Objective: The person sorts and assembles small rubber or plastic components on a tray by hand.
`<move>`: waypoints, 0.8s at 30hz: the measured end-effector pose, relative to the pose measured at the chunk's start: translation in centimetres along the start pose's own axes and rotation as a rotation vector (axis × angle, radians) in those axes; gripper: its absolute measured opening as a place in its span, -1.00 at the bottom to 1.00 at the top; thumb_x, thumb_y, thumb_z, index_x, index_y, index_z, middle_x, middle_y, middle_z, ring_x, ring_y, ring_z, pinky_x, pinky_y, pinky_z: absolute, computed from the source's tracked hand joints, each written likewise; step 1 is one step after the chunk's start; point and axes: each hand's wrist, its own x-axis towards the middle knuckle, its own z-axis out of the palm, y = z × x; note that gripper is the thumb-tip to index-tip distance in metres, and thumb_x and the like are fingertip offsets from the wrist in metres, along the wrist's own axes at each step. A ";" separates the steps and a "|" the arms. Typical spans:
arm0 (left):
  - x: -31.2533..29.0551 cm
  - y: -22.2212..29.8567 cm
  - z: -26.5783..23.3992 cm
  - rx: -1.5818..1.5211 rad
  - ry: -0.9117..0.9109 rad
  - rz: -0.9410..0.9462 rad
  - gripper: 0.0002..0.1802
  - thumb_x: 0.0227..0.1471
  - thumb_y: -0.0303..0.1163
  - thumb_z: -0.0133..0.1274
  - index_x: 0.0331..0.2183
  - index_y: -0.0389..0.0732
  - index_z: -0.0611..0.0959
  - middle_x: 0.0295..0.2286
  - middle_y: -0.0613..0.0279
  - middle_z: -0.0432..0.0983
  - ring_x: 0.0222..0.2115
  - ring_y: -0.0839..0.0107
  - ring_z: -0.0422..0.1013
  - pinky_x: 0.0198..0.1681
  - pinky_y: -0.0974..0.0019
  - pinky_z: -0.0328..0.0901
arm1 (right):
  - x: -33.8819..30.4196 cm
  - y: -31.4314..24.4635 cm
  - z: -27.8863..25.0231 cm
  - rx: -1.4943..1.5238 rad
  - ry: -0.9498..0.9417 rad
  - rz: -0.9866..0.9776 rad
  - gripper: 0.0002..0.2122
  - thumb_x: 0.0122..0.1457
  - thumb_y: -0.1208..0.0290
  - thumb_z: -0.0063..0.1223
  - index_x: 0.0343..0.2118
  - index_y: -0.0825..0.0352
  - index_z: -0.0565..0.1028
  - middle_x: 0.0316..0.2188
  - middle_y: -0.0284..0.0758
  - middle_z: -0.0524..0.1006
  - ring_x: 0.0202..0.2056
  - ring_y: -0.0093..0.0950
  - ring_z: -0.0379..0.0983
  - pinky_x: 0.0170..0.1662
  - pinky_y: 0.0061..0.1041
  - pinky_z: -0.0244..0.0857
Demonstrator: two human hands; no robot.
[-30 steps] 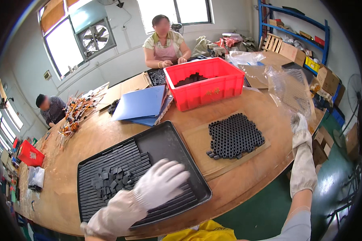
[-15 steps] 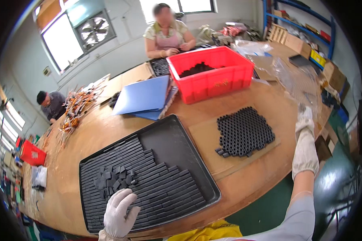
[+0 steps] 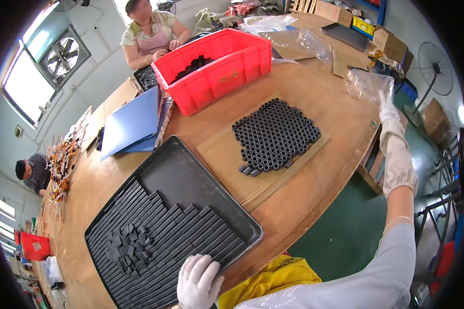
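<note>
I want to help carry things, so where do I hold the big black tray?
Probably by the raised rim of the black tray, coming from its left and right sides together. It lies flat on the table, the rim stands up, and loose black pieces inside could slide if tipped.

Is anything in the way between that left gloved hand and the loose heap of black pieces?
Nothing visible blocks it: between the left hand and the loose heap there are only low rows of black pieces in the tray.
</note>
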 end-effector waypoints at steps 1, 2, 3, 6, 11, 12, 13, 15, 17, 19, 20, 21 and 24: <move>-0.2 -0.1 0.7 -0.006 -0.020 0.012 -0.52 -0.30 -0.41 0.29 -0.20 -0.19 0.60 -0.15 0.10 0.47 -0.05 0.03 0.38 0.08 -0.05 0.27 | -0.9 -1.7 0.0 -0.006 -0.373 0.032 -0.43 0.16 0.51 -0.06 0.28 0.13 0.19 0.21 0.04 0.25 0.08 0.00 0.35 0.09 -0.15 0.31; 0.0 0.2 1.1 0.010 -0.018 0.051 -0.51 -0.29 -0.40 0.29 -0.18 -0.18 0.59 -0.13 0.10 0.46 -0.05 0.04 0.38 0.10 -0.07 0.25 | -1.2 -1.0 -1.2 -0.022 -0.376 0.034 -0.43 0.16 0.51 -0.06 0.28 0.13 0.19 0.21 0.04 0.25 0.08 0.00 0.35 0.09 -0.15 0.31; 0.2 0.5 1.5 0.029 -0.019 0.082 -0.49 -0.29 -0.39 0.29 -0.17 -0.17 0.58 -0.12 0.10 0.45 -0.04 0.04 0.37 0.12 -0.10 0.23 | -1.7 -0.8 -2.0 -0.016 -0.413 0.074 -0.41 0.15 0.50 -0.06 0.29 0.08 0.18 0.22 0.03 0.24 0.12 0.00 0.31 0.13 -0.16 0.27; 0.2 1.3 1.8 0.065 -0.034 0.049 -0.42 -0.30 -0.32 0.31 -0.12 -0.16 0.57 -0.09 0.11 0.43 -0.02 0.05 0.36 0.14 -0.13 0.20 | -2.3 -3.9 -2.9 -0.042 -0.470 0.101 -0.38 0.13 0.47 -0.03 0.30 0.03 0.16 0.24 0.01 0.22 0.17 -0.01 0.26 0.17 -0.16 0.23; 0.0 1.2 2.9 0.154 0.025 0.037 -0.44 -0.30 -0.29 0.30 -0.14 -0.15 0.58 -0.13 0.14 0.43 -0.07 0.09 0.38 0.09 -0.13 0.24 | -0.4 -11.8 -4.5 -0.186 -0.628 0.102 -0.49 0.09 0.46 0.01 0.17 0.12 0.35 0.18 -0.06 0.30 0.10 -0.03 0.36 0.11 -0.16 0.31; 0.0 1.3 3.1 0.154 0.029 0.033 -0.44 -0.30 -0.29 0.30 -0.14 -0.15 0.58 -0.13 0.14 0.43 -0.07 0.09 0.38 0.09 -0.13 0.24 | 0.0 -12.1 -4.4 -0.232 -0.602 0.057 -0.65 0.08 0.48 0.00 -0.02 0.23 0.50 0.06 -0.05 0.43 0.03 -0.03 0.42 0.07 -0.14 0.34; 0.1 1.3 3.1 0.172 0.053 0.046 -0.47 -0.27 -0.30 0.28 -0.14 -0.15 0.58 -0.14 0.15 0.43 -0.09 0.10 0.39 0.07 -0.12 0.26 | 0.4 -12.3 -4.1 -0.230 -0.599 0.052 -0.65 0.08 0.48 0.00 -0.02 0.23 0.50 0.06 -0.05 0.43 0.03 -0.03 0.42 0.07 -0.14 0.34; 0.1 1.4 3.4 0.193 0.079 0.054 -0.50 -0.25 -0.31 0.26 -0.15 -0.15 0.58 -0.15 0.16 0.43 -0.11 0.11 0.40 0.05 -0.11 0.28 | 1.3 -13.0 -3.2 -0.217 -0.649 0.087 -0.73 0.07 0.48 -0.01 -0.14 0.27 0.55 -0.08 -0.03 0.53 -0.04 -0.03 0.47 0.03 -0.13 0.37; 0.2 1.3 4.0 0.211 0.140 0.085 -0.56 -0.21 -0.34 0.21 -0.17 -0.15 0.59 -0.17 0.18 0.43 -0.13 0.12 0.41 0.01 -0.08 0.32 | 2.8 -8.8 -0.8 -0.148 -0.388 0.050 -0.73 0.09 0.46 -0.03 -0.14 0.26 0.56 -0.10 -0.03 0.54 -0.05 -0.05 0.48 0.02 -0.14 0.37; 0.4 1.2 4.3 0.195 0.153 0.091 -0.57 -0.20 -0.36 0.19 -0.18 -0.15 0.59 -0.18 0.18 0.44 -0.14 0.12 0.41 0.00 -0.07 0.33 | 6.0 -7.3 -1.5 0.074 -0.016 0.045 -0.72 0.13 0.42 -0.05 -0.10 0.25 0.55 -0.13 -0.04 0.56 -0.07 -0.08 0.49 0.00 -0.18 0.38; 0.4 1.2 4.4 0.195 0.157 0.089 -0.59 -0.20 -0.37 0.17 -0.18 -0.15 0.59 -0.20 0.19 0.44 -0.15 0.13 0.42 -0.01 -0.06 0.34 | 8.2 -7.0 -3.4 0.217 0.106 0.087 -0.71 0.15 0.40 -0.06 -0.07 0.25 0.54 -0.14 -0.04 0.57 -0.08 -0.09 0.50 -0.01 -0.20 0.37; 0.5 1.3 4.3 0.213 0.154 0.073 -0.59 -0.20 -0.37 0.17 -0.18 -0.15 0.59 -0.20 0.19 0.44 -0.15 0.13 0.42 -0.01 -0.06 0.34 | 9.4 -9.2 -5.4 0.412 0.195 0.171 -0.67 0.17 0.38 -0.08 0.00 0.22 0.51 -0.16 -0.04 0.57 -0.09 -0.10 0.50 -0.01 -0.22 0.36; 0.4 1.6 4.4 0.243 0.175 0.054 -0.60 -0.20 -0.39 0.16 -0.19 -0.15 0.59 -0.20 0.20 0.43 -0.15 0.13 0.42 -0.01 -0.06 0.33 | 12.9 -11.4 -10.0 0.435 0.444 0.038 -0.65 0.16 0.44 -0.04 0.03 0.23 0.50 -0.07 -0.12 0.55 -0.05 -0.14 0.48 0.05 -0.25 0.33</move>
